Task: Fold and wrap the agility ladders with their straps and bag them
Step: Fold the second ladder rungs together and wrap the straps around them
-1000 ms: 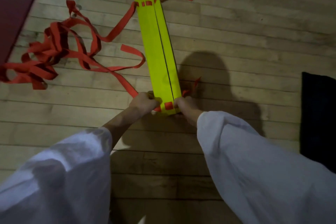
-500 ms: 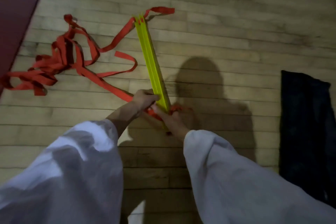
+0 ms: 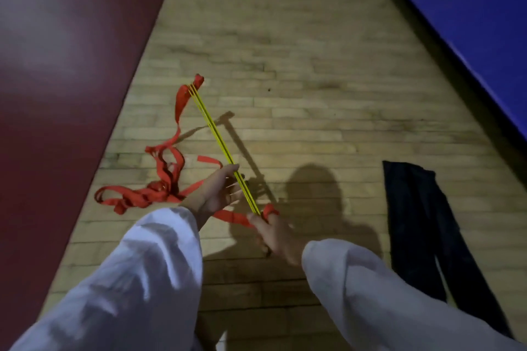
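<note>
now the yellow rungs (image 3: 219,139) are stacked together and held on edge above the wooden floor (image 3: 313,65), so only thin lines are seen. the near end is pinched shut by the right hand (image 3: 275,232), with red strap (image 3: 233,216) under the fingers. the left hand (image 3: 218,194) is spread wide, its fingertips pressed on the side of the stack. more red strap is heaped on the floor to the left. a dark bag (image 3: 422,222) is lying flat at the right.
</note>
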